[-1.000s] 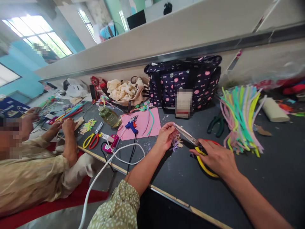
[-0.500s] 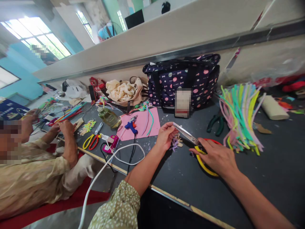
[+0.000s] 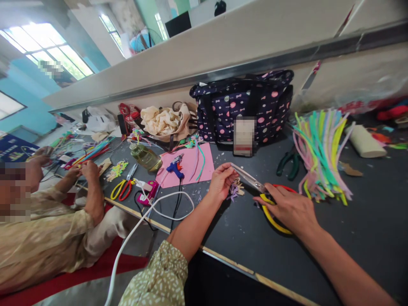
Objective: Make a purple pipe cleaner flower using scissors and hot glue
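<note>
My right hand is wrapped round the yellow and red handles of a pair of scissors, whose blades point up and to the left. At the blade tips, my left hand is closed in a pinch. Whatever it pinches is too small or too hidden to name. Just below the blades lies a small heap of purple and beige cut pieces on the dark table. A bundle of pastel fuzzy strips stands to the right of my right hand.
Green-handled pliers lie behind the scissors, before a dotted bag. Left of my hands are a blue glue gun on pink card, a bottle, a white cable and other scissors. A co-worker sits at the left.
The scissors and both hands hold nearly the same place. The view has shifted very slightly.
</note>
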`<move>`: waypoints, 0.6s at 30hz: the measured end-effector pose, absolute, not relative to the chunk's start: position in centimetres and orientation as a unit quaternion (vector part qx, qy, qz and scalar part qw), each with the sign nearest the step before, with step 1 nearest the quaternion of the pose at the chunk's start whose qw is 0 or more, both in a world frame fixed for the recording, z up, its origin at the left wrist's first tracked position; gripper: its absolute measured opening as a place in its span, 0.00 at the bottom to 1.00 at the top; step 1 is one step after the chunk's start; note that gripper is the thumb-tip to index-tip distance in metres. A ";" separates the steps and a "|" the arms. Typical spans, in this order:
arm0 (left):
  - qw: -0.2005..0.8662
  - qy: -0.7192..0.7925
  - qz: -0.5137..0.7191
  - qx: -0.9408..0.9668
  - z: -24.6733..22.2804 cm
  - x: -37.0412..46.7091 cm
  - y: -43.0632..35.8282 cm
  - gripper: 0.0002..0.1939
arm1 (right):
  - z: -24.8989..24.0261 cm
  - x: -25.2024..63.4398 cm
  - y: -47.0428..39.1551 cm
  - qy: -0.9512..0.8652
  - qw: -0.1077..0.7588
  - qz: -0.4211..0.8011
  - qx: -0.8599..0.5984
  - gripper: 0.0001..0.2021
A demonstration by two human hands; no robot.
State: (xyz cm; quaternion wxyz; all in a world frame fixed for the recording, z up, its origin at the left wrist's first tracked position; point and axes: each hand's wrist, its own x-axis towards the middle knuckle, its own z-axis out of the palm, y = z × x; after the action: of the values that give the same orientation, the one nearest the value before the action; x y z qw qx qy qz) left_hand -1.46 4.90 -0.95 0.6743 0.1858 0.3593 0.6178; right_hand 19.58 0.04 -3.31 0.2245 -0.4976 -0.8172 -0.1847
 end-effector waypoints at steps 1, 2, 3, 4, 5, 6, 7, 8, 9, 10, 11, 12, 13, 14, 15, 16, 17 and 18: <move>0.674 0.361 0.618 0.184 -0.9 -1.5 4.9 0.16 | -3.4 19.6 0.0 -0.817 0.226 -0.183 -0.498 0.21; 0.674 0.362 0.617 0.183 -0.9 -1.5 4.9 0.16 | -3.5 19.6 0.1 -0.816 0.228 -0.180 -0.499 0.22; 0.674 0.362 0.617 0.183 -0.9 -1.5 4.9 0.16 | -3.5 19.6 0.1 -0.816 0.229 -0.176 -0.500 0.22; 0.674 0.363 0.617 0.182 -0.9 -1.5 4.9 0.16 | -3.6 19.6 0.1 -0.816 0.230 -0.173 -0.502 0.22; 0.674 0.364 0.616 0.181 -0.9 -1.5 4.9 0.16 | -3.7 19.6 0.1 -0.816 0.230 -0.169 -0.503 0.22; 0.675 0.365 0.616 0.180 -0.9 -1.4 4.9 0.16 | -3.7 19.6 0.1 -0.816 0.230 -0.166 -0.504 0.22; 0.676 0.365 0.615 0.178 -0.9 -1.4 4.9 0.16 | -3.7 19.6 0.1 -0.816 0.230 -0.165 -0.504 0.23; 0.677 0.364 0.615 0.176 -0.9 -1.4 4.9 0.15 | -3.6 19.6 0.0 -0.817 0.231 -0.164 -0.502 0.23; 0.677 0.363 0.616 0.174 -0.9 -1.4 4.9 0.15 | -3.6 19.6 0.0 -0.818 0.230 -0.165 -0.501 0.23; 0.678 0.363 0.616 0.171 -1.0 -1.4 4.9 0.15 | -3.5 19.6 0.0 -0.819 0.230 -0.166 -0.499 0.23; 0.678 0.364 0.616 0.168 -1.0 -1.4 4.9 0.14 | -3.5 19.6 0.0 -0.820 0.228 -0.166 -0.497 0.23; 0.677 0.367 0.616 0.166 -1.0 -1.4 5.0 0.14 | -3.4 19.6 0.0 -0.821 0.228 -0.164 -0.497 0.24; 0.676 0.370 0.615 0.166 -1.0 -1.4 5.0 0.14 | -3.4 19.6 0.1 -0.820 0.230 -0.159 -0.500 0.24; 0.675 0.372 0.614 0.169 -1.0 -1.4 5.0 0.14 | -3.3 19.6 0.1 -0.816 0.233 -0.153 -0.505 0.24; 0.675 0.374 0.612 0.173 -1.0 -1.4 5.0 0.14 | -3.3 19.6 0.1 -0.812 0.235 -0.145 -0.514 0.24; 0.674 0.374 0.611 0.177 -0.9 -1.3 5.0 0.14 | -3.2 19.6 0.1 -0.807 0.236 -0.134 -0.525 0.25; 0.674 0.374 0.610 0.181 -0.9 -1.3 5.0 0.14 | -3.1 19.5 0.1 -0.801 0.233 -0.123 -0.537 0.25; 0.674 0.374 0.610 0.184 -0.8 -1.3 5.0 0.14 | -3.0 19.5 0.1 -0.798 0.228 -0.112 -0.547 0.26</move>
State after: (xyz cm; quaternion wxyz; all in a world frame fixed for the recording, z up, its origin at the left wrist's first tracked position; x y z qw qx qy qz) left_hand -1.32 5.00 -0.83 0.6737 0.1842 0.3740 0.6101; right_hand 19.54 0.14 -3.02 0.2283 -0.5465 -0.7979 -0.1120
